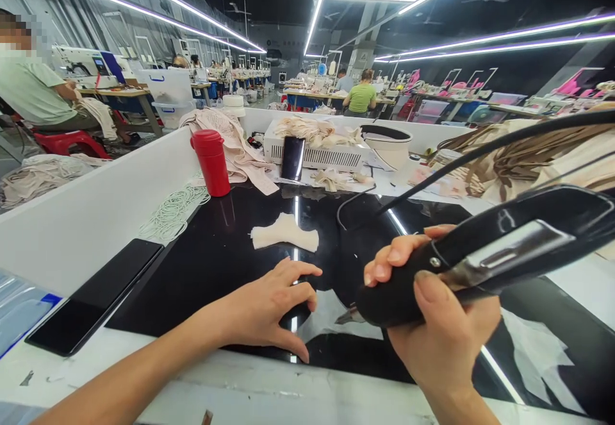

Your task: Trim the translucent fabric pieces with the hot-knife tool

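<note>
Right hand (442, 322) clamped on black corded hand tool (480, 258), tip hidden behind fingers, far end cut off. Left hand (269, 306) spread, empty, on black glass worktop (211, 252). No writing readable.

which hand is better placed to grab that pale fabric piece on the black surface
Left. The left hand is empty, fingers spread on the black surface, just short of the pale fabric piece. The right hand is occupied gripping the black corded tool.
</note>
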`<state>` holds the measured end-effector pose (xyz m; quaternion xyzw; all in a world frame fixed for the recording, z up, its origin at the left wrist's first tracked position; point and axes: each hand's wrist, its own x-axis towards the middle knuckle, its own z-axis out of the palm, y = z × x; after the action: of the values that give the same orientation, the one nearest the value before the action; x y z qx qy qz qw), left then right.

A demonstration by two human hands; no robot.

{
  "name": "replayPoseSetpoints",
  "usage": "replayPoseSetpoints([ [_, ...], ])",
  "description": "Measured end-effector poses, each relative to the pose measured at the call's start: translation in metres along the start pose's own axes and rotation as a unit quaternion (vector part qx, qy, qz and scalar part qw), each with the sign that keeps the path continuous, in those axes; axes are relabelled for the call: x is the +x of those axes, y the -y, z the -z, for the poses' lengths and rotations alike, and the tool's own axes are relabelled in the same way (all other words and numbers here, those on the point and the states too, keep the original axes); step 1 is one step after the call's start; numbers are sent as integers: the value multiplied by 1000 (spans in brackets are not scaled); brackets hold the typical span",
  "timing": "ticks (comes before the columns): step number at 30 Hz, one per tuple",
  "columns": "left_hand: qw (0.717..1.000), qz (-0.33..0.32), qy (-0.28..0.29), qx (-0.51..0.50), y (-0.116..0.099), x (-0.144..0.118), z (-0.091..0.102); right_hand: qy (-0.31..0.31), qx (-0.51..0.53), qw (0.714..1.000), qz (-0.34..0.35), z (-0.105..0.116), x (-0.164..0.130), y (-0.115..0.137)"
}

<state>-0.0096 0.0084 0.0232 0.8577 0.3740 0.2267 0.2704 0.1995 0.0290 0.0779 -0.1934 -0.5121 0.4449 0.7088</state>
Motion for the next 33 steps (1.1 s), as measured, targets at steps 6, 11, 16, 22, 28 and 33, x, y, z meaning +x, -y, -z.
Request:
replayPoseSetpoints([
  [6, 999, 0, 12, 49, -1, -1, 10, -19, -18, 1000, -2, 12, 3, 0],
  [11, 996, -14, -3, 87, 5, -3, 17, -17, -21, 1000, -3, 13, 2, -3],
  [16, 981, 0, -66, 185, 18, -4, 20, -17, -23, 1000, -3, 14, 1, -3],
  [22, 963, 25, -155, 220, 10, -1, 8, -10, -17, 1000, -7, 10, 0, -7],
  [28, 995, 30, -54, 75, -15, 3, -8, -2, -6, 1000, -1, -1, 0, -17],
  [33, 996, 71, 7, 60, -18, 3, -13, 14, 12, 1000, -4, -6, 0, -23],
])
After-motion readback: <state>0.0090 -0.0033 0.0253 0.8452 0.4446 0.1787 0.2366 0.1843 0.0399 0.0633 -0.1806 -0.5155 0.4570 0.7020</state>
